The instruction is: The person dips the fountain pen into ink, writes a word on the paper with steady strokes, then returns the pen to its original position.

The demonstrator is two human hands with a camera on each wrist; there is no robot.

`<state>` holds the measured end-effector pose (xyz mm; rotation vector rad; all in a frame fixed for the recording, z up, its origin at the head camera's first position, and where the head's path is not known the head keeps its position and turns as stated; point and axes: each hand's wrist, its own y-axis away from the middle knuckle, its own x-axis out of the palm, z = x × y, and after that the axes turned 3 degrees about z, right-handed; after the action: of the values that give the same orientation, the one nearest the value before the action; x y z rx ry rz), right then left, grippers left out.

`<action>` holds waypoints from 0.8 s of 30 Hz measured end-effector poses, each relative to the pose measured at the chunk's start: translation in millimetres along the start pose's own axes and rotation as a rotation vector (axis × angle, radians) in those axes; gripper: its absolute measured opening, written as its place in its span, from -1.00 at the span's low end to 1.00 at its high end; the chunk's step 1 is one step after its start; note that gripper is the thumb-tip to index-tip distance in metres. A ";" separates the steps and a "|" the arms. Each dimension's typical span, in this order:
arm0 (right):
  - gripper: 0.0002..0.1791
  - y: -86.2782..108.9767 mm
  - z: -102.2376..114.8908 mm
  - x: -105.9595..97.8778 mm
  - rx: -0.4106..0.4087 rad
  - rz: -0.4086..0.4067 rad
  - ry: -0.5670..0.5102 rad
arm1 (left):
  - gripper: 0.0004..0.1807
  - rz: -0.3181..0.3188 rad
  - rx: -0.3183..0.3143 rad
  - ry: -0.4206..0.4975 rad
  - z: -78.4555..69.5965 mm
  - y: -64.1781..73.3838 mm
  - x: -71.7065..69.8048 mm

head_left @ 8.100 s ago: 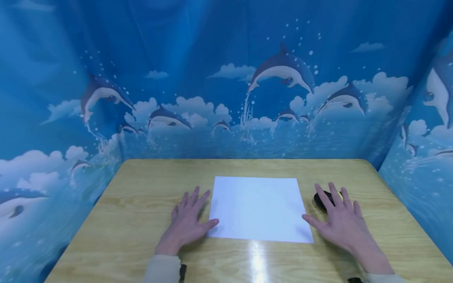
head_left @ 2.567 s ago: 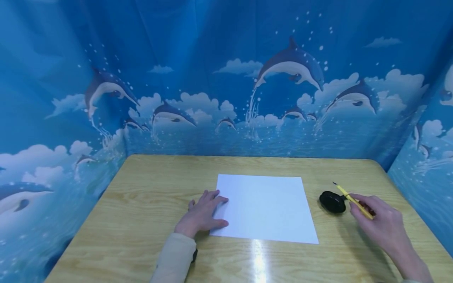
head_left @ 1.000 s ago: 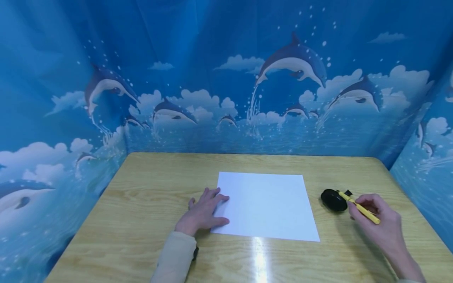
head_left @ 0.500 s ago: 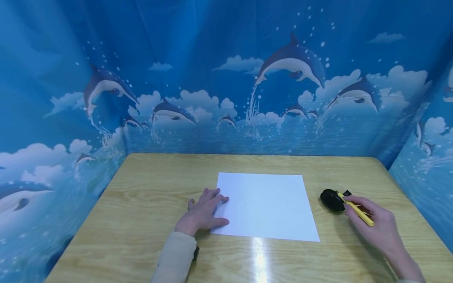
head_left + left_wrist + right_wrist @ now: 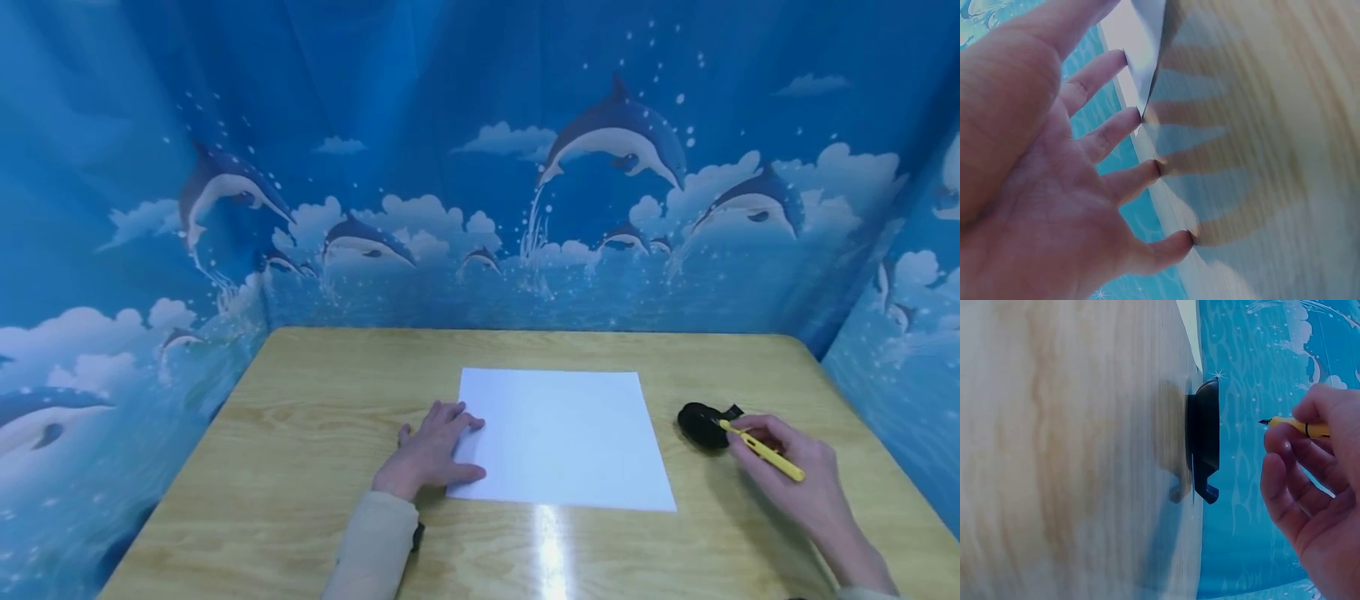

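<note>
Our right fingers (image 5: 1275,481) pinch the yellow pen (image 5: 768,454) above the black dish (image 5: 701,426); our left fingers (image 5: 1132,184) spread wide along the paper (image 5: 562,437). We seem to be aiming its tip (image 5: 1264,421); next probably calls for steady lowering.

The left sleeve (image 5: 375,546) was plain pale beige, with a small black piece (image 5: 417,536) beside its end. The right sleeve (image 5: 866,593) showed a pale edge. Left hand (image 5: 429,457) and right hand (image 5: 802,465) were bare.
</note>
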<state>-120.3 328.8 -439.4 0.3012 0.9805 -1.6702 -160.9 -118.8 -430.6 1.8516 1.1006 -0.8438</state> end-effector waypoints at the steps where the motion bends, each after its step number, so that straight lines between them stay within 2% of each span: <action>1: -0.79 0.3 -0.7 -0.4 0.004 0.004 0.013 | -0.29 -0.001 0.001 0.003 0.1 -0.1 0.3; 9: -0.79 3.3 -5.7 -2.5 -0.013 -0.014 0.039 | -0.26 -0.004 0.010 -0.001 0.2 -2.3 0.8; 17: -0.80 7.7 -7.9 -3.1 -0.029 -0.041 0.020 | -0.17 0.010 -0.025 -0.010 -2.5 0.1 -2.0; 24: -0.82 7.1 -4.0 -9.6 0.034 -0.023 0.042 | -0.15 0.012 -0.009 -0.022 -3.1 -1.7 -2.0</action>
<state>-111.7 338.0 -438.9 0.3500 0.9903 -1.7093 -162.8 -116.4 -428.0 1.8353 1.0774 -0.8492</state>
